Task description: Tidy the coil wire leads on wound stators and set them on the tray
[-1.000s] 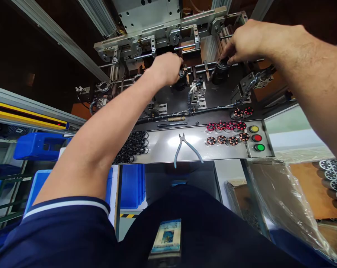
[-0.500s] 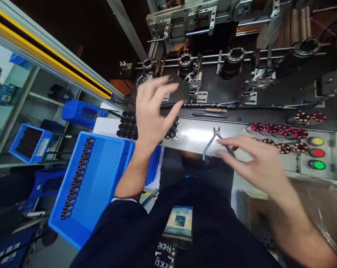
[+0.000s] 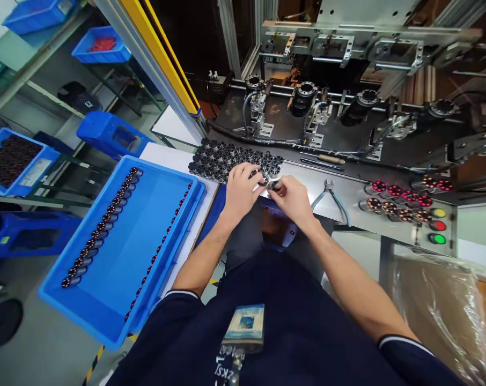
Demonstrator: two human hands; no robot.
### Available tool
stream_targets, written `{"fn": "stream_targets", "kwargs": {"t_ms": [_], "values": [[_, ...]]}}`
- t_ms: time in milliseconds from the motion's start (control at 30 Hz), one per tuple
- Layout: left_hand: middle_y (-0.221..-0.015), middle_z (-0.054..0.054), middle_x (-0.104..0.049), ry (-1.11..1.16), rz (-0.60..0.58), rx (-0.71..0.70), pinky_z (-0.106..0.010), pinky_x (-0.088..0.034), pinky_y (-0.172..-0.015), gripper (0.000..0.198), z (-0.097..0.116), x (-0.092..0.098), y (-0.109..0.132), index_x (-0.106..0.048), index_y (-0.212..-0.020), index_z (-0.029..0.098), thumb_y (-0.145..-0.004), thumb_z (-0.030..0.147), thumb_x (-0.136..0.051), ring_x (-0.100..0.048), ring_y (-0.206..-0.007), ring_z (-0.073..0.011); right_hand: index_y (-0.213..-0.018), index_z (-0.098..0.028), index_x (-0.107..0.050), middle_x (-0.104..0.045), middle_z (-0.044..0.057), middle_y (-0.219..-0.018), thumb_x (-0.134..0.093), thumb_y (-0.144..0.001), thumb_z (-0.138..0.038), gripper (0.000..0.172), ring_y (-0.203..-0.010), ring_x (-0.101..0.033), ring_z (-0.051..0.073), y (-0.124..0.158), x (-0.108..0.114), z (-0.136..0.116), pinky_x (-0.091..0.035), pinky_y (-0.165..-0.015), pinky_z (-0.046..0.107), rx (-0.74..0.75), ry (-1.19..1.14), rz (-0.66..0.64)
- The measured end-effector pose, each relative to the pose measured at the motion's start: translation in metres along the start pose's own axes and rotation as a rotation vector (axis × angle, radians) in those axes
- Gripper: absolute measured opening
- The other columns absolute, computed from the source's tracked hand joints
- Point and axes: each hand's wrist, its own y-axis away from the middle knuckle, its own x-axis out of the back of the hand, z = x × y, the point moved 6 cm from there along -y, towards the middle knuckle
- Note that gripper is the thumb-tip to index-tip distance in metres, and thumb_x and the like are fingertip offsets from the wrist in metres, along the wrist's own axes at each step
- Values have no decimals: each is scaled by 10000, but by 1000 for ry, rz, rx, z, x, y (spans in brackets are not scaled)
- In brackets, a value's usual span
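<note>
Dark ring [image 3: 273, 186]: it sits at the near right corner of the ring cluster [image 3: 235, 158], low on the steel shelf [image 3: 304, 172]. It seems to lie flat with its bore pointing up off the shelf, so it has no long axis to speak of. It is small and partly covered, so treat the flatness as a reading.

Your right hand [image 3: 294, 197] is the closer one. The thumb and first fingers are drawn together on the ring from its right and near side, a pinch at the rim. The ring lies straight ahead of those fingertips, toward the cluster.

Your left hand [image 3: 242, 187] comes in from the opposite side, knuckles up, fingers curled down. Its fingertips [image 3: 260, 177] rest on the neighbouring rings just beside the pinched one. You cannot tell from here whether they have closed round a ring or only press on top. The two hands almost meet, with the ring between them.

Outward along the shelf to your right: blue-handled cutters [image 3: 332, 197] lie flat, near your right hand but apart from it. Beyond them are the red-wound stators [image 3: 396, 195] in two rows, then the green button [image 3: 436, 238] at the end.

To your left, well apart, the blue tray [image 3: 134, 241] holds rows of small parts along its edges.
</note>
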Motion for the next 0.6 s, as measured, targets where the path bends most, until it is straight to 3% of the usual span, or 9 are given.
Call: {"fn": "stream_targets", "kwargs": {"t_ms": [67, 167, 233, 267, 333, 400, 500, 600], "values": [[-1472, -111, -904, 162, 25, -6, -650, -627, -1357, 133, 8, 6, 12, -765, -1080, 280, -1116, 303, -891, -792, -1493, -370, -1047, -285, -682, -795, 31, -981, -933, -1075, -643, 438, -811, -765, 220, 23, 22, -9, -742, -795, 412, -3, -85, 92], [-1311, -76, -902, 417, 25, -30, -428, -760, -1037, 478, 29, 17, 28, -721, -1388, 293, -1073, 531, -989, -889, -1147, -261, -1336, -346, -683, -854, 12, -1122, -1014, -993, -647, 564, -810, -812, 208, 64, 66, -40, -741, -729, 363, 31, -199, 221], [-1349, -74, -895, 662, -37, -97, -350, -768, -945, 732, 53, 27, 33, -677, -1619, 329, -1028, 564, -1041, -908, -1108, -235, -1436, -374, -755, -905, 39, -1262, -1092, -954, -490, 600, -898, -875, 218, 85, 95, -72, -758, -733, 348, 109, -280, 264], [-1389, -79, -894, 806, -82, -155, -336, -775, -959, 755, 68, 33, 33, -700, -1656, 350, -1015, 513, -1065, -916, -1152, -239, -1424, -386, -808, -922, 52, -1329, -1100, -950, -386, 557, -993, -915, 241, 93, 106, -88, -783, -768, 359, 150, -309, 267], [-1455, -78, -891, 1071, -166, -268, -328, -783, -1018, 657, 95, 45, 34, -829, -1584, 380, -987, 335, -1098, -913, -1246, -249, -1370, -417, -878, -938, 55, -1410, -1078, -937, -222, 516, -1164, -950, 292, 104, 125, -115, -829, -834, 406, 219, -349, 269], [-1460, -62, -893, 1225, -201, -324, -319, -782, -1026, 587, 114, 55, 33, -924, -1475, 397, -952, 206, -1107, -903, -1252, -238, -1355, -457, -891, -941, 42, -1443, -1048, -935, -174, 531, -1252, -951, 332, 110, 136, -130, -854, -856, 468, 234, -350, 274], [-1399, -57, -909, 1302, -174, -319, -317, -771, -1011, 563, 126, 59, 30, -963, -1446, 422, -956, 182, -1101, -893, -1250, -234, -1328, -481, -889, -924, 53, -1503, -1021, -978, -256, 436, -1336, -931, 384, 113, 146, -133, -854, -829, 541, 219, -344, 294], [-1377, -51, -929, 1267, -128, -302, -319, -755, -1083, 430, 130, 60, 28, -981, -1386, 412, -1013, 219, -1070, -890, -1322, -234, -1235, -468, -880, -913, 58, -1525, -986, -1040, -337, 258, -1425, -897, 419, 110, 153, -132, -851, -953, 628, 234, -343, 307]]}}
